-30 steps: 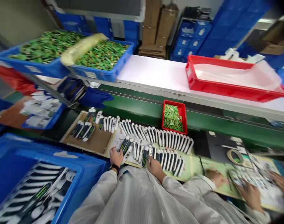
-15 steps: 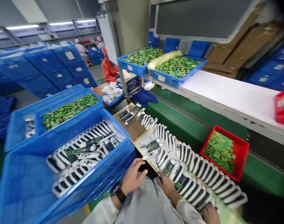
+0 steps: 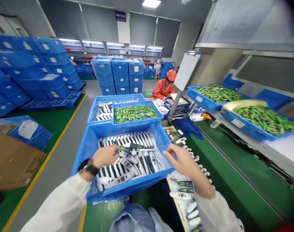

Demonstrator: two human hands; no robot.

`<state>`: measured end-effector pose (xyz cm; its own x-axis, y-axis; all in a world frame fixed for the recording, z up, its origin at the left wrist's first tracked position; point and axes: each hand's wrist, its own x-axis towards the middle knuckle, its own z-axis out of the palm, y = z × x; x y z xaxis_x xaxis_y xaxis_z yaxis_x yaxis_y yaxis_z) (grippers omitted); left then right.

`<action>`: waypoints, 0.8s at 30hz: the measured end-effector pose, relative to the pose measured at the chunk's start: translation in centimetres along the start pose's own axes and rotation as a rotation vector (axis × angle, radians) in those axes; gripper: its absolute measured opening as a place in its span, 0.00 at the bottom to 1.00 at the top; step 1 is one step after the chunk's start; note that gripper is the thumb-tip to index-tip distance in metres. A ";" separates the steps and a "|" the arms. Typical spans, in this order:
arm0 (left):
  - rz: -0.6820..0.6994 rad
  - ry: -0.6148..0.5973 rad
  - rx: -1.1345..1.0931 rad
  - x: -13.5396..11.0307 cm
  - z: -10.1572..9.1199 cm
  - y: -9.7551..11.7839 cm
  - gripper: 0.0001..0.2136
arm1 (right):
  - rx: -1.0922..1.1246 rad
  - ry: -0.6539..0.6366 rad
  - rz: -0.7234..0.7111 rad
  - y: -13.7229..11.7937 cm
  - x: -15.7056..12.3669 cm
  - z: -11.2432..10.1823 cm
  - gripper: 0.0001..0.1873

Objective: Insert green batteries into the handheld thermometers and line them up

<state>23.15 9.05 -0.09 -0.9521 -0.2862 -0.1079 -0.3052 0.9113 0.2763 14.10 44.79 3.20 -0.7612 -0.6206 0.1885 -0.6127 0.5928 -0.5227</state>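
Observation:
My left hand, with a dark watch at the wrist, reaches into the large blue bin. Its fingers are curled among white handheld devices with dark backs, and whatever they grip is hidden. Right beside the fingertips lies a dark-backed device with green showing through. Over the bin's right edge, my right hand is open, thumb and forefinger apart. Inside the bin, devices stand in rows, with several lying loose across the middle. More devices, such as a white one, lie on the bench under my right forearm.
A blue tray of green parts sits behind the bin. More blue trays stand on the shelf at right. A person in orange sits beyond the bench. Stacked blue crates and a cardboard box are farther off.
My view has swung left. My left hand has moved from beside the bench into the bin, its fingers curling. My right hand has left the devices on the bench for the bin's right edge.

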 end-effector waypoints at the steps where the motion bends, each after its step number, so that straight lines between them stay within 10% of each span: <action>1: -0.008 -0.098 0.057 1.3 0.9 -1.4 0.10 | -0.091 -0.120 -0.087 -1.2 4.0 1.0 0.12; 5: 0.072 -0.289 0.102 4.1 4.7 -4.5 0.09 | -0.378 -0.563 -0.073 -3.0 16.5 11.2 0.21; 9: 0.239 -0.354 0.133 5.0 7.5 -4.3 0.19 | -0.349 -0.704 0.018 -1.3 19.6 19.7 0.22; 16: 0.513 -0.394 0.110 6.0 10.0 -2.7 0.26 | -0.286 -0.697 0.118 2.6 18.3 22.5 0.27; 24: 0.667 -0.240 0.196 5.4 13.2 -1.8 0.35 | -0.105 -0.585 0.117 1.5 18.5 26.3 0.18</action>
<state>18.81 9.79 -13.73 -0.8969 0.4000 -0.1885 0.3681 0.9116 0.1830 4.64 20.73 -15.95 -0.5998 -0.7097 -0.3695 -0.5721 0.7032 -0.4220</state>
